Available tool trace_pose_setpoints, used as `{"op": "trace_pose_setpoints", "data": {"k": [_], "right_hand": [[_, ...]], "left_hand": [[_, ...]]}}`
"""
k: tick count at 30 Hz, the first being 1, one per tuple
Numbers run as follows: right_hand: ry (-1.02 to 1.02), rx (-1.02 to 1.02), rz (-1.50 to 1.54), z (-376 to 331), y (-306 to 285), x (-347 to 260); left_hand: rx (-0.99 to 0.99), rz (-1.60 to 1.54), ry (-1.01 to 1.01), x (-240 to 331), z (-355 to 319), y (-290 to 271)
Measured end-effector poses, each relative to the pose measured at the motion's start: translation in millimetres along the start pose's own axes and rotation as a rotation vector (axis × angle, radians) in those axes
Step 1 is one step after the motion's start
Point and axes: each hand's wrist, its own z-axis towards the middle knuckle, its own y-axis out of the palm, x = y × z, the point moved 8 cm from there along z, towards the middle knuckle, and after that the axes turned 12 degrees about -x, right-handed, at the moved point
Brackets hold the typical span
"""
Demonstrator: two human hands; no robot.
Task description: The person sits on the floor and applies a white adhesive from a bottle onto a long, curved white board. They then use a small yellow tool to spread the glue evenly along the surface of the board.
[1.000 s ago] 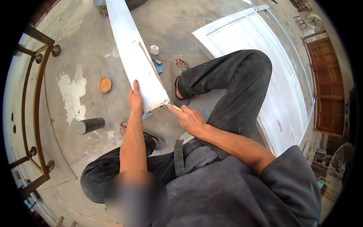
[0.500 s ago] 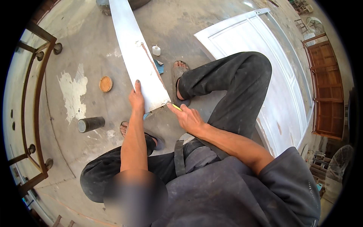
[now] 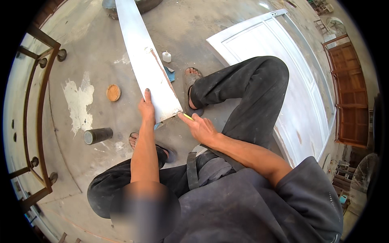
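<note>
Far to your left a rusty metal frame point(image 3: 34, 117) stands on the concrete floor point(image 3: 85, 48), and nearer in lie a dark can point(image 3: 98, 135) on its side and a round wooden lid point(image 3: 113, 92). None of them crowds the work, so leave them be.

Your left hand point(image 3: 146, 110) lies flat on the near end of the long white board point(image 3: 146, 60), fingers together and pointing up its length, thumb along the left edge. The board runs away from you across the floor, with its near end lifted over your left foot. Keep that palm pressing down firmly, close to the corner, so the end does not bounce or twist under the tool.

Your right hand point(image 3: 201, 128) pinches a thin yellow tool point(image 3: 187, 116), probably a pencil or small blade, with the tip touching the board's near right corner, at the end of the brown strip point(image 3: 162, 73) that runs along the right edge. Brace that wrist against your raised right knee, it seems, and work in short, light strokes along the edge rather than across it.

A small white bottle point(image 3: 166, 56) stands just right of the board, within reach. Further right, the white door panel point(image 3: 283, 81) lies flat; keep your leg from scuffing it.
</note>
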Motion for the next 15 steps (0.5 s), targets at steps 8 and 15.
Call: {"op": "trace_pose_setpoints", "data": {"k": [8, 15], "right_hand": [[0.038, -0.071, 0.012, 0.9, -2.8, -2.7], [0.071, -0.091, 0.005, 1.3, -1.0, -2.4]], "left_hand": [[-0.006, -0.072, 0.025, 4.0, 2.0, -3.4], [-0.001, -0.028, 0.036, 6.1, 0.2, -1.8]]}}
